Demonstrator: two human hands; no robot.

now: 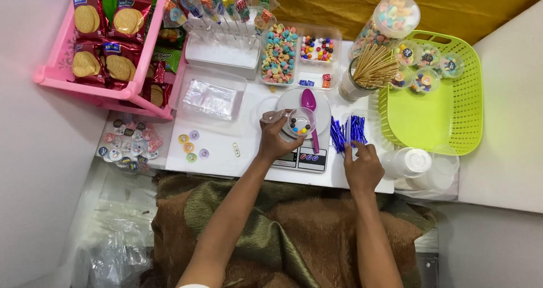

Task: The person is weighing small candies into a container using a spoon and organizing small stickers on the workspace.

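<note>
My left hand (275, 140) grips a small clear plastic cup (300, 122) with a few coloured candies in it, held over the white kitchen scale (305, 158). A purple spoon (309, 104) lies across the scale's round platform. My right hand (362, 164) rests on the white table with its fingertips on a bundle of shiny blue twist ties (348, 132). Whether the fingers pinch a tie is hidden.
A divided clear tray of coloured candies (297, 53) stands behind the scale, with lollipops (226, 8) further back. A green basket (438, 110) with filled cups is at right, wooden sticks (373, 67) beside it. A pink rack of biscuit packs (104, 44) stands left. Round stickers (127, 144) lie near.
</note>
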